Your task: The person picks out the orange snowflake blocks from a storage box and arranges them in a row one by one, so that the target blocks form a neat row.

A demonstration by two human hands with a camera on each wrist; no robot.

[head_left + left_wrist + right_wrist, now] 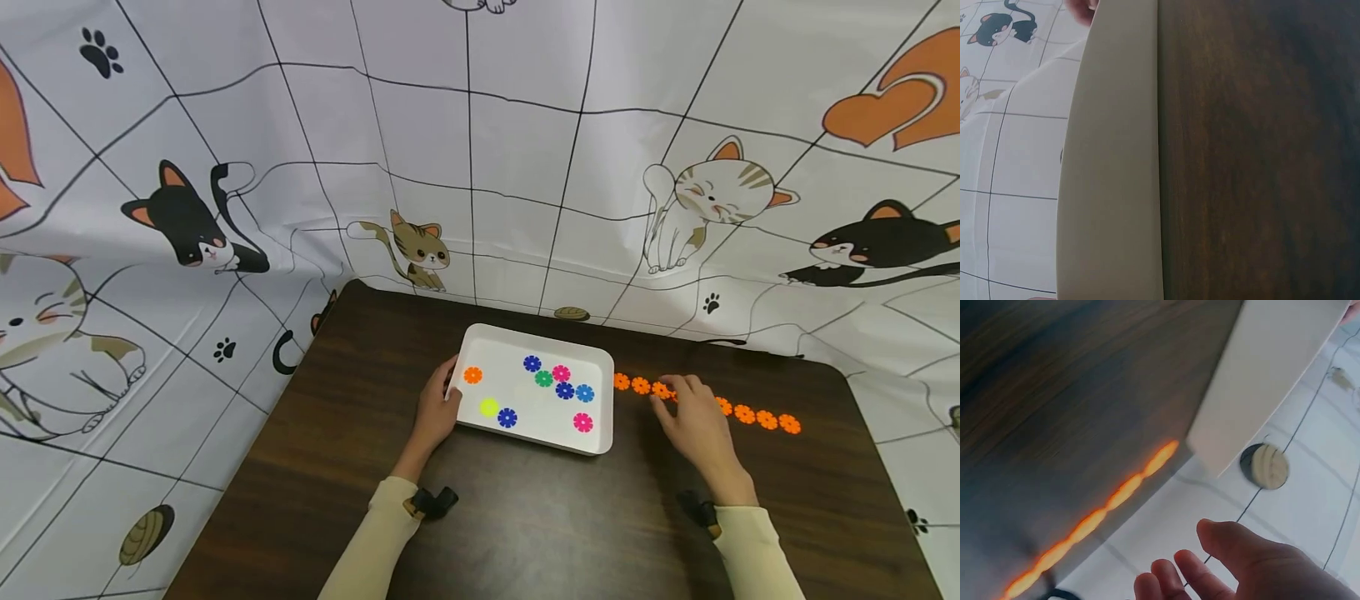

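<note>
A white rectangular tray (517,392) sits on the table, holding several flower-shaped discs, among them an orange disc (472,375), a yellow disc (489,407) and a pink disc (582,422). My left hand (437,407) grips the tray's left edge, thumb at the rim; the left wrist view shows mostly the tray's side wall (1110,156). To the tray's right runs a row of orange discs (745,414). My right hand (699,425) is over the middle of that row and hides part of it. In the right wrist view its fingers (1163,575) are loosely bent, holding nothing.
The dark brown table (360,375) bears the tray and the orange row. A white cloth (525,167) with cat drawings and black lines hangs behind and beside it. Both wrists carry small black devices (435,502).
</note>
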